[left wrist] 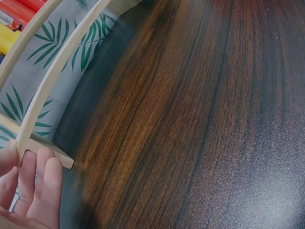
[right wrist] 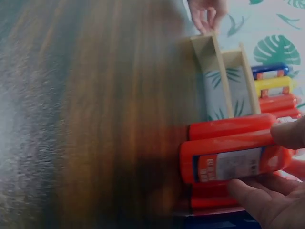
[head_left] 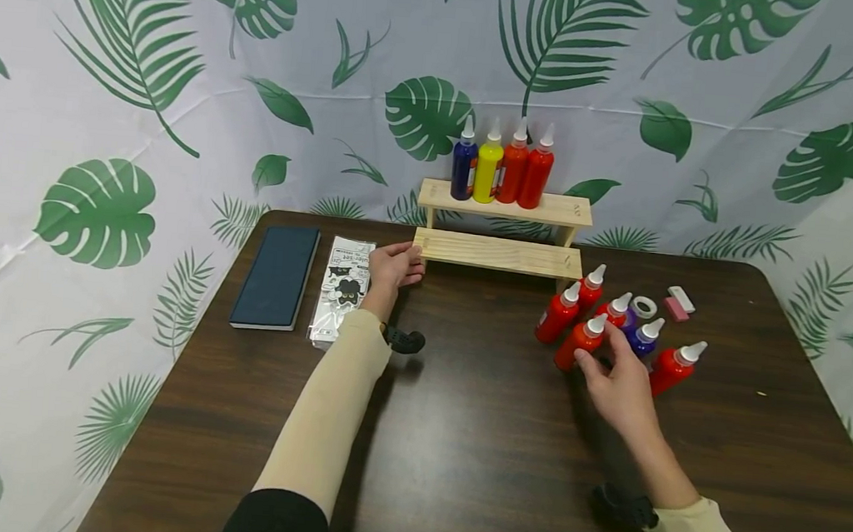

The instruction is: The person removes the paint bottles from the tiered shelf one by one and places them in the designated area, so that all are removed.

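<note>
My left hand (head_left: 394,268) pinches the left end of the lower step of a two-step wooden rack (head_left: 498,253); the left wrist view shows the thumb on one side of the board and fingers on the other. With thumb and fingers, my right hand (head_left: 622,386) grips a red squeeze bottle (head_left: 578,349) with a white pointed cap. Its printed label (right wrist: 233,164) faces the right wrist camera. Close around it stand several more bottles, among them a red bottle (head_left: 558,316), a blue bottle (head_left: 643,340) and another red bottle (head_left: 669,373) at the right.
On the rack's upper step stand a blue bottle (head_left: 463,169), a yellow bottle (head_left: 488,171) and two red bottles (head_left: 535,177). A dark notebook (head_left: 275,277) and a packaged ruler set (head_left: 342,289) lie at left. A tape roll (head_left: 645,306) and an eraser (head_left: 677,307) lie behind the bottles.
</note>
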A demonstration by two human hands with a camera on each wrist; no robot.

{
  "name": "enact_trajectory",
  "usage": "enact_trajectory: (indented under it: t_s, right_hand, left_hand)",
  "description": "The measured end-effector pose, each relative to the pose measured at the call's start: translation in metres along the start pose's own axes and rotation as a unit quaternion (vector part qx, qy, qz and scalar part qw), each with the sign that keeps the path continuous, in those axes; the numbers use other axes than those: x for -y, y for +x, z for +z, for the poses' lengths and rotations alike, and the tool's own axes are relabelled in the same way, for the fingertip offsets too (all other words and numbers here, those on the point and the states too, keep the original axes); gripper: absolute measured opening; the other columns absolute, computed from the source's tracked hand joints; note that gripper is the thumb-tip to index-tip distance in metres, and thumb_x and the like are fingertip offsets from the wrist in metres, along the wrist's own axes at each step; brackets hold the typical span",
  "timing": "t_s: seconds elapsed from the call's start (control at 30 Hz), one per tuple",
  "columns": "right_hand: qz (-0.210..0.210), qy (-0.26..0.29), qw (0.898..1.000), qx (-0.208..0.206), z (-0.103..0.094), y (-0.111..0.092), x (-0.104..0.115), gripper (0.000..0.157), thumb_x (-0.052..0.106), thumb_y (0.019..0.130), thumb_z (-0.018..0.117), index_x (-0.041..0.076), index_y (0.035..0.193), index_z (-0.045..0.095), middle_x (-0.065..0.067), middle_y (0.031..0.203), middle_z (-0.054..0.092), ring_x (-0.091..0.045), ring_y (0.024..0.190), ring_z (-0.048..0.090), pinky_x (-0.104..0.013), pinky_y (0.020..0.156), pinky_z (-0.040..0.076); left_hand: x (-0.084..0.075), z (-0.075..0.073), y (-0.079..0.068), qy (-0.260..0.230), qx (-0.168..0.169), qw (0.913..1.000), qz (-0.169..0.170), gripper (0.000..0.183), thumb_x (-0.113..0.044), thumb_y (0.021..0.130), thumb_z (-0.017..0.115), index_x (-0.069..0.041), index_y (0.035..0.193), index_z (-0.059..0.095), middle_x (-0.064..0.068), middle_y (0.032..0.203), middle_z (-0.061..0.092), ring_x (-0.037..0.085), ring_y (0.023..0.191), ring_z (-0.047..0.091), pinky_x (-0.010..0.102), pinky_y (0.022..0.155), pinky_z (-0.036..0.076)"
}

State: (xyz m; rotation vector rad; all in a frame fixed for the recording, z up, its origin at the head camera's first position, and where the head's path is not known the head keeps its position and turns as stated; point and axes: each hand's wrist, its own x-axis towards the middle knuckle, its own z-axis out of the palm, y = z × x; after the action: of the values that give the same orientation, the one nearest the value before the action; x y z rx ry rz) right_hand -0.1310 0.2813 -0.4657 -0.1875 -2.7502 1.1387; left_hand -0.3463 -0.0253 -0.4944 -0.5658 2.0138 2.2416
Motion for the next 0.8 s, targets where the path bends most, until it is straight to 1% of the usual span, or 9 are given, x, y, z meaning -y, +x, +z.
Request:
enact_trajectory:
  t_s: [0.13,0.23,0.37,0.47,0.57,0.67,0.8]
  right_hand:
    - [-0.013,0.009,1.000,-0.006,-0.007,-0.001,0.010,0.063,0.024,0.094,0.063,0.004,0.146,0.034,-0.026,0.141,0.044,-0.046,0.122,0.048,-0.055,0.092,0.047]
    - [-0.036,0.015,0.999,-0.020,-0.016,-0.003,0.021,0.061,0.022,0.093,0.064,0.004,0.145,0.036,-0.026,0.138,0.047,-0.044,0.120,0.051,-0.052,0.090,0.048]
    - [-0.062,0.018,0.997,-0.033,-0.032,-0.002,0.042,0.060,0.024,0.093,0.064,0.009,0.145,0.038,-0.020,0.137,0.051,-0.038,0.121,0.053,-0.052,0.089,0.047]
    - [-0.081,0.024,0.996,-0.033,-0.045,0.005,0.061,0.058,0.025,0.093,0.064,0.012,0.144,0.040,-0.017,0.139,0.051,-0.035,0.123,0.052,-0.052,0.091,0.046]
    - [-0.102,0.021,0.994,-0.022,-0.056,0.017,0.082,0.056,0.026,0.093,0.064,0.013,0.143,0.042,-0.015,0.140,0.050,-0.034,0.124,0.051,-0.053,0.094,0.046]
    - [-0.114,0.014,0.993,-0.003,-0.062,0.038,0.101,0.056,0.028,0.093,0.063,0.014,0.144,0.042,-0.014,0.141,0.049,-0.033,0.126,0.050,-0.052,0.096,0.045]
    - [-0.094,0.001,0.994,0.047,-0.065,0.077,0.121,0.063,0.036,0.094,0.060,0.016,0.148,0.034,-0.017,0.145,0.044,-0.036,0.130,0.044,-0.058,0.100,0.041]
  left_hand:
    - [0.000,0.001,0.001,0.001,-0.002,1.0000,-0.004,0.025,-0.017,0.086,0.073,-0.007,0.109,0.070,0.014,0.089,0.072,0.023,0.075,0.072,0.030,0.058,0.059]
    - [0.000,0.001,0.001,0.002,-0.003,1.0000,-0.005,0.026,-0.017,0.086,0.073,-0.007,0.110,0.070,0.013,0.087,0.072,0.022,0.074,0.072,0.030,0.058,0.060]
    - [-0.001,0.001,0.001,0.005,-0.002,0.9999,-0.009,0.027,-0.017,0.086,0.073,-0.007,0.111,0.070,0.011,0.086,0.072,0.021,0.073,0.071,0.030,0.059,0.060]
    - [-0.001,0.001,0.001,0.006,-0.003,0.9999,-0.010,0.027,-0.017,0.087,0.073,-0.007,0.111,0.069,0.012,0.087,0.072,0.020,0.072,0.071,0.029,0.058,0.059]
    - [-0.001,0.000,0.001,0.006,-0.006,0.9999,-0.009,0.026,-0.018,0.087,0.072,-0.007,0.111,0.070,0.013,0.089,0.072,0.019,0.070,0.071,0.029,0.057,0.059]
    - [-0.001,0.000,0.001,0.007,-0.008,0.9999,-0.008,0.026,-0.018,0.087,0.072,-0.007,0.110,0.070,0.014,0.090,0.072,0.018,0.069,0.071,0.029,0.057,0.059]
    - [-0.001,0.000,0.002,0.009,-0.003,0.9999,-0.009,0.026,-0.018,0.087,0.072,-0.007,0.110,0.070,0.013,0.088,0.072,0.018,0.068,0.071,0.029,0.057,0.059]
